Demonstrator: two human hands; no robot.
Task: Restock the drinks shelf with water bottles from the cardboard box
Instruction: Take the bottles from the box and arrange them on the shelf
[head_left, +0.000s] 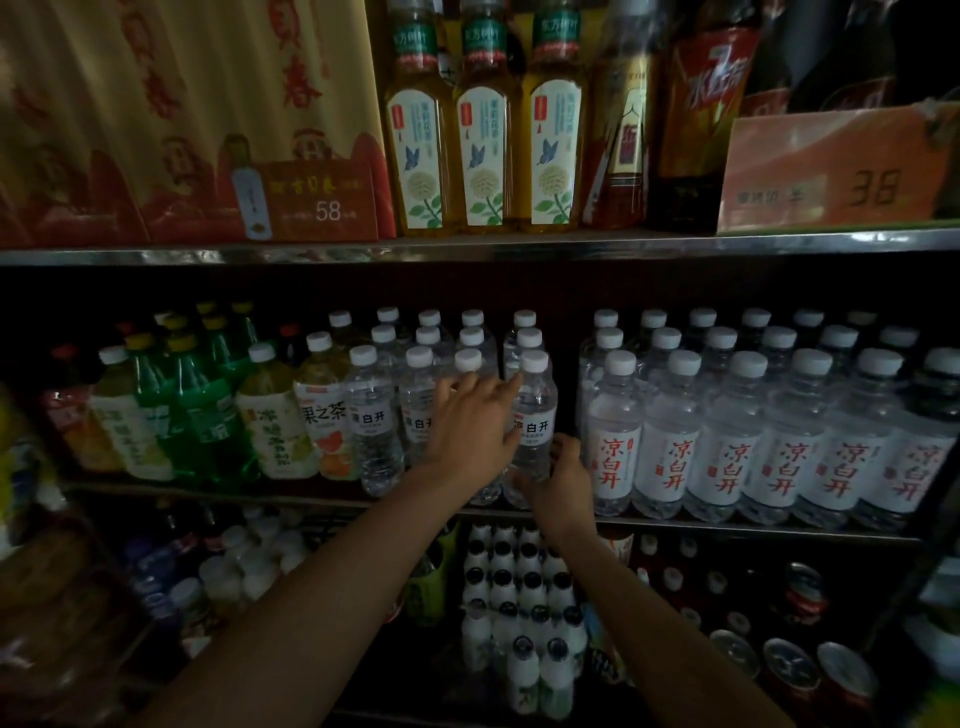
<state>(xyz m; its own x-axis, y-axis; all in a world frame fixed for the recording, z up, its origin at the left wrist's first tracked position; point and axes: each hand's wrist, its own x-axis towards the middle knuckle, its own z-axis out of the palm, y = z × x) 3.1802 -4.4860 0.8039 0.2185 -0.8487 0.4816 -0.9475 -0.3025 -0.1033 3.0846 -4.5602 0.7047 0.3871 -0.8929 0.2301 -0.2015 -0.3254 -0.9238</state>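
Note:
On the middle shelf (675, 522) stand rows of small clear water bottles with white caps. My right hand (563, 480) grips the lower part of the front water bottle (535, 415), which stands upright at the right end of the small-bottle rows. My left hand (470, 423) lies with spread, straight fingers against the neighbouring bottle (467, 361) and touches the held bottle's shoulder. The cardboard box is out of view.
Larger water bottles (722, 447) with red lettering fill the shelf to the right, across a dark gap. Tea and green soda bottles (208, 410) stand to the left. The upper shelf holds yellow tea bottles (483, 150) and price cards. Below are small white bottles (519, 597) and cans (789, 660).

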